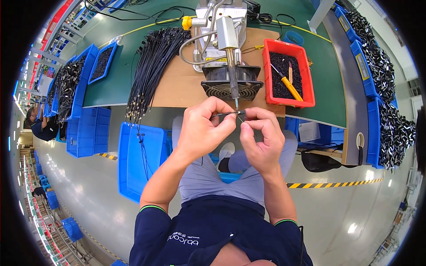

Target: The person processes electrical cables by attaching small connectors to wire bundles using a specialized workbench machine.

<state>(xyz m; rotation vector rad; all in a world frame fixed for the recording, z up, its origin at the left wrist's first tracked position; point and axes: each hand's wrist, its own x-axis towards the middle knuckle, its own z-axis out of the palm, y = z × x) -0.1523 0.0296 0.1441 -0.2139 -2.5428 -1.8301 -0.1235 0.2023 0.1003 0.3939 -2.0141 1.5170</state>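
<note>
My left hand (205,129) is closed in a pinch on a thin black cable (223,114). The cable's end lies just under the tip of a mounted soldering iron (234,82), which points down toward me. Facing it, my right hand (265,141) has its thumb and forefinger together on a thin metallic strand (241,119), close to the cable end. A small dark piece at the right fingertips is too small to name. Behind the iron stands a black fan (213,90) with a round grille. A thick bundle of black cables (155,66) lies on the bench to the left.
Right of the iron, a red bin (309,84) holds small black parts, a yellow-handled tool (290,88) and tweezers. A blue bin (128,173) sits below the bench's front edge. Blue bins of black parts (377,75) line the right. A metal stand (206,35) supports the iron.
</note>
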